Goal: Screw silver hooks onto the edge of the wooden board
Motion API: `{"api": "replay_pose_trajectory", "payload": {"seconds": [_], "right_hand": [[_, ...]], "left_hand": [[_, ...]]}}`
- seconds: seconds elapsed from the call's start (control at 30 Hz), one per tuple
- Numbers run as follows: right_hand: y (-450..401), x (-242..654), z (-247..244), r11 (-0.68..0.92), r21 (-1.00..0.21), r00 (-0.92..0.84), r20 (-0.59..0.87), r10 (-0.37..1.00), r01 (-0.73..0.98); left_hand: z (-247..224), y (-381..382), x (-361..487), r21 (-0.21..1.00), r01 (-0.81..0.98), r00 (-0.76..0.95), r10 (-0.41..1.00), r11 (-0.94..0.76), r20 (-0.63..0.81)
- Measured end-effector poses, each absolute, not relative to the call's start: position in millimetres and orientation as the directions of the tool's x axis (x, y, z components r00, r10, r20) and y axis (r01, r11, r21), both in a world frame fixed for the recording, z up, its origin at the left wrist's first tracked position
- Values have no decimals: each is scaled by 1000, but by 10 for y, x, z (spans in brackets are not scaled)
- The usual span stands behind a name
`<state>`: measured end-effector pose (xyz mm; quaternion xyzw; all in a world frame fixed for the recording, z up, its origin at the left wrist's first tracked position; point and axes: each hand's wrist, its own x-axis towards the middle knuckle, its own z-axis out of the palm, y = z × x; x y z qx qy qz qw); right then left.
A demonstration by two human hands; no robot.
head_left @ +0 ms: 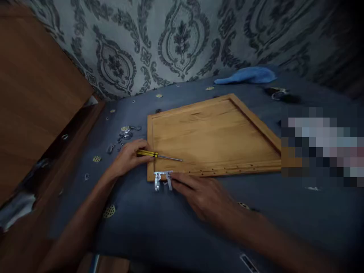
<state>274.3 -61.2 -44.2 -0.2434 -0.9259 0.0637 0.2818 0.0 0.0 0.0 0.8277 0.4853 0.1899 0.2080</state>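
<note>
At left, small silver metal fittings (126,135) lie loose on the dark blue-grey patterned cloth (142,227); we judge they remain unmounted. Our left hand (129,157) grips a yellow-handled screwdriver (146,153) over the golden-brown wooden panel (199,132). At the panel's near-left edge, our right hand (203,193) pinches a silver metal hinge-like fitting (157,182); we cannot tell whether it is fastened. Further right, a row of small dark holes (224,168) shows no hardware.
</note>
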Motion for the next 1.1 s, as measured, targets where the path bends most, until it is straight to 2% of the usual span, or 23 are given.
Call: {"api": "replay_pose_trajectory", "payload": {"seconds": [0.27,0.43,0.6,0.7,0.83,1.1], "right_hand": [[-652,2782,-435,848,-302,-735,426,528,435],[-648,2773,-437,834,-333,-734,402,548,440],[-649,2778,-458,836,-329,-747,383,544,440],[-652,2782,-471,837,-321,-744,390,543,442],[-652,2782,-510,846,-315,-724,439,531,429],[-650,2778,-521,839,-343,-731,418,540,423]], "left_hand": [[31,-59,48,468,754,459,879,-462,129],[279,-289,189,362,739,523,823,-567,221],[356,-533,392,383,669,647,753,-636,120],[276,-593,445,367,700,641,765,-612,54],[184,-594,465,348,714,636,771,-608,42],[182,-610,543,437,718,607,795,-542,-11]]}}
